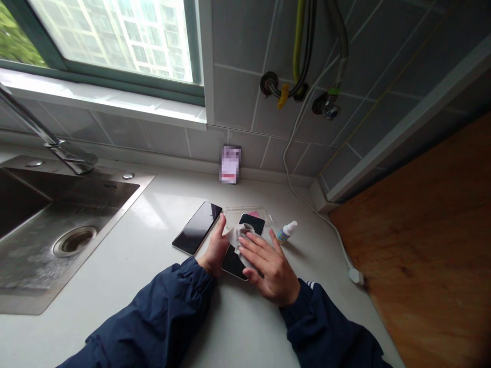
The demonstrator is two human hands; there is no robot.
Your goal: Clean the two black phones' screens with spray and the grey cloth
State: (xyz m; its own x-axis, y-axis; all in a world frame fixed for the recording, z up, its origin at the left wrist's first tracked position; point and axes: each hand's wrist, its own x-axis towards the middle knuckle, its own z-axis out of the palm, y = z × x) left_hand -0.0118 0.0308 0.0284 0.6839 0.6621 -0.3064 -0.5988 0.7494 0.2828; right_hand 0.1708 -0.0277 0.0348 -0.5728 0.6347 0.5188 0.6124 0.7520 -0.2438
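A smartphone (232, 261) with a dark screen is tilted in my left hand (216, 250), which grips it along its left edge with the thumb raised. My right hand (272, 268) presses a crumpled light grey cloth (235, 236) onto the screen, its fingers over the cloth and hiding part of the phone. Left of my hands, a second dark-screened phone (199, 227) lies flat on the counter. Just beyond the held phone is a clear plastic case or tray (230, 210), partly covered, with something pink in it. A small white-capped spray bottle (286, 232) stands right of my right hand.
A steel sink (34, 266) with a faucet (72, 153) is set into the white counter (126, 276) on the left. Against the tiled wall leans a blurred upright card or screen (230, 164). A white cable (307, 202) runs down to a plug (356, 276) beside a wooden panel (425, 245).
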